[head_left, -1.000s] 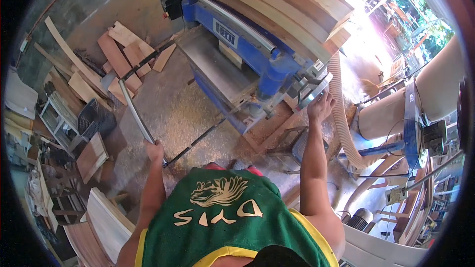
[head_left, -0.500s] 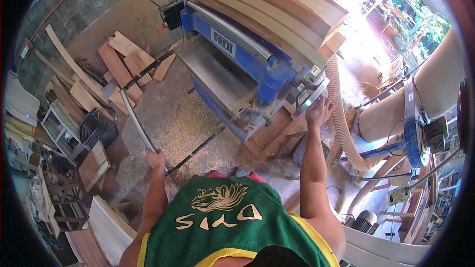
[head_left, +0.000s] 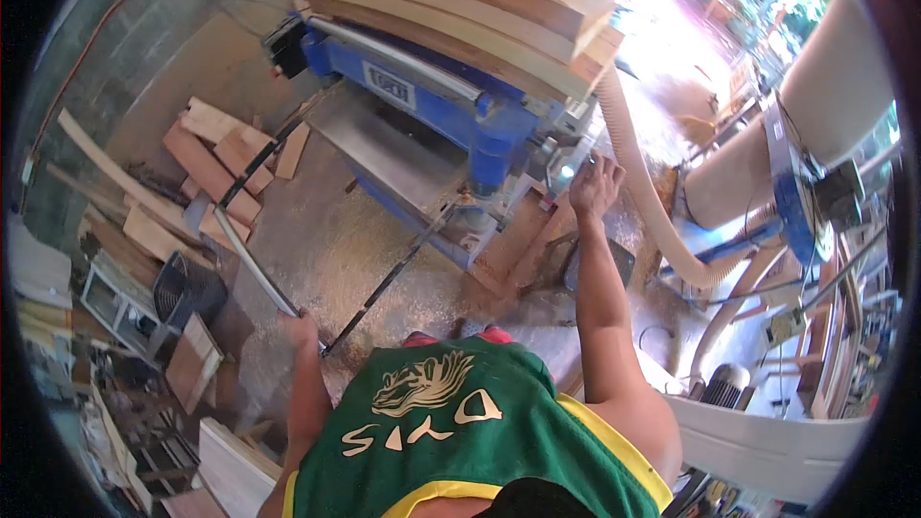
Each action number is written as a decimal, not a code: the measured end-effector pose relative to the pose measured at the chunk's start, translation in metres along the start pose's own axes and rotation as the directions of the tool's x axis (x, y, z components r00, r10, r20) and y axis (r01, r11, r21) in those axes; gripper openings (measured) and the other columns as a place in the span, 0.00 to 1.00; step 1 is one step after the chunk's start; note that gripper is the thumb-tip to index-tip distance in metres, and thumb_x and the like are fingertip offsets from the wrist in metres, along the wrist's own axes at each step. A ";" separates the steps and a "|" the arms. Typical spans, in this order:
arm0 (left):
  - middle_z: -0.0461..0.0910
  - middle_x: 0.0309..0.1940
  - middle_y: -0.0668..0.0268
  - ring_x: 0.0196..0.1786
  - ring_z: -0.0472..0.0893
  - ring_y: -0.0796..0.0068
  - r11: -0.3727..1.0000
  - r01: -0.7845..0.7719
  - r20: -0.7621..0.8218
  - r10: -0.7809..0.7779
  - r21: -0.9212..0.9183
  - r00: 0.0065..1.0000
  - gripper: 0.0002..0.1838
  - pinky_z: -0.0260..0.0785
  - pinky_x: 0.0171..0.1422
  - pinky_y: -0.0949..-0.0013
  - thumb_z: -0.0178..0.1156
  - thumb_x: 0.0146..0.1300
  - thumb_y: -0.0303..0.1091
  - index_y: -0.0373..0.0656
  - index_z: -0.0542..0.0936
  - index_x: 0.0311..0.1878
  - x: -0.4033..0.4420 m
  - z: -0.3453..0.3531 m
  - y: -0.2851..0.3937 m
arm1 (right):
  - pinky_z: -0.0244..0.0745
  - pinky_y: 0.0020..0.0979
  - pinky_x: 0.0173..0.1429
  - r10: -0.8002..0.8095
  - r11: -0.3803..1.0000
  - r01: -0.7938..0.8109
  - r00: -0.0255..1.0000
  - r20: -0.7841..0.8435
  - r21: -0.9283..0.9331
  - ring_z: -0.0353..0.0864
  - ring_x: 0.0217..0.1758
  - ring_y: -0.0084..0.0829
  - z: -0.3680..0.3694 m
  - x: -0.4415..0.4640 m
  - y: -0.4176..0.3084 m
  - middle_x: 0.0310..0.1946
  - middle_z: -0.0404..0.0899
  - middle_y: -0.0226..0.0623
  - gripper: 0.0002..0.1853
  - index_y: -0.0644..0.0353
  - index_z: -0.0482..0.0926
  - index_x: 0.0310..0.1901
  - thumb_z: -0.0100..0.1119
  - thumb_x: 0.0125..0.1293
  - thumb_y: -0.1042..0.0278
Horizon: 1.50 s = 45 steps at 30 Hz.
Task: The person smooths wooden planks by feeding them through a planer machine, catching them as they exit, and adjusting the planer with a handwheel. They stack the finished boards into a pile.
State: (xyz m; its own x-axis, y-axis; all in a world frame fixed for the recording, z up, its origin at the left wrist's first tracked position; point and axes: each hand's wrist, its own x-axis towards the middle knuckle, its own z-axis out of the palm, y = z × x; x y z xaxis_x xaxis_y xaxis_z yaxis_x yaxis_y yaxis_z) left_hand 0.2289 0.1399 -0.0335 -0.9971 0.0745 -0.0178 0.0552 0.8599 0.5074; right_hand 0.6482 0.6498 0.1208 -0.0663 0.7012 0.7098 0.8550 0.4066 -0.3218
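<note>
At lower left, the left hand [head_left: 299, 329] is clasping the end of a silver bar [head_left: 254, 264]. Right of centre, the right hand [head_left: 597, 187] is touching the handwheel [head_left: 566, 173] of a blue machine [head_left: 436, 104], its grip unclear. Apparently the handwheel is being worked; turning it would call for a steady hold.

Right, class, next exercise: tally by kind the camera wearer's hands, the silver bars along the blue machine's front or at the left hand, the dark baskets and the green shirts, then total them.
Hands: 2 (left hand, right hand)
Silver bars: 2 (machine-front bar, left-hand bar)
Dark basket: 1
Green shirt: 1
Total: 6
</note>
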 end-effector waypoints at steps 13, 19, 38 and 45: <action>0.75 0.55 0.30 0.56 0.79 0.36 0.998 0.010 0.040 -0.007 -0.066 0.999 0.30 0.72 0.62 0.50 0.60 0.59 0.27 0.20 0.64 0.62 0.014 0.005 -0.007 | 0.68 0.46 0.56 -0.020 0.998 0.024 0.998 -0.052 0.061 0.72 0.48 0.48 -0.005 0.000 0.008 0.43 0.77 0.42 0.15 0.58 0.79 0.52 0.57 0.63 0.69; 0.77 0.50 0.31 0.52 0.81 0.34 0.993 -0.110 0.013 0.109 0.040 0.994 0.31 0.74 0.59 0.48 0.61 0.58 0.32 0.21 0.66 0.60 0.019 0.008 -0.015 | 0.70 0.45 0.49 -0.041 0.995 0.049 0.994 -0.103 0.082 0.74 0.46 0.46 -0.002 0.000 0.014 0.40 0.77 0.40 0.15 0.55 0.78 0.50 0.61 0.60 0.67; 0.79 0.50 0.34 0.54 0.80 0.37 0.987 -0.094 -0.006 0.095 0.127 0.995 0.32 0.73 0.61 0.48 0.61 0.59 0.31 0.23 0.64 0.63 0.010 -0.001 -0.004 | 0.71 0.45 0.51 -0.073 0.994 0.079 0.994 -0.078 0.073 0.74 0.46 0.46 -0.003 0.003 0.013 0.42 0.78 0.38 0.16 0.55 0.78 0.51 0.60 0.60 0.69; 0.76 0.54 0.32 0.58 0.79 0.37 0.988 -0.150 -0.016 0.150 -0.017 0.989 0.32 0.71 0.65 0.50 0.59 0.59 0.27 0.23 0.63 0.65 0.001 -0.005 0.002 | 0.71 0.45 0.52 -0.088 0.991 0.098 0.990 -0.106 0.095 0.74 0.46 0.46 -0.002 0.003 0.013 0.42 0.78 0.38 0.16 0.55 0.77 0.51 0.60 0.60 0.69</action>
State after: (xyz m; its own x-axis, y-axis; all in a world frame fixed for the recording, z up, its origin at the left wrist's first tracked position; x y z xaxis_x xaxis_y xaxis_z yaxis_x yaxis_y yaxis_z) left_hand 0.2278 0.1394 -0.0285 -0.9782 0.1948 0.0722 0.2036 0.8305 0.5185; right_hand 0.6596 0.6560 0.1201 -0.0864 0.5966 0.7979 0.7916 0.5274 -0.3086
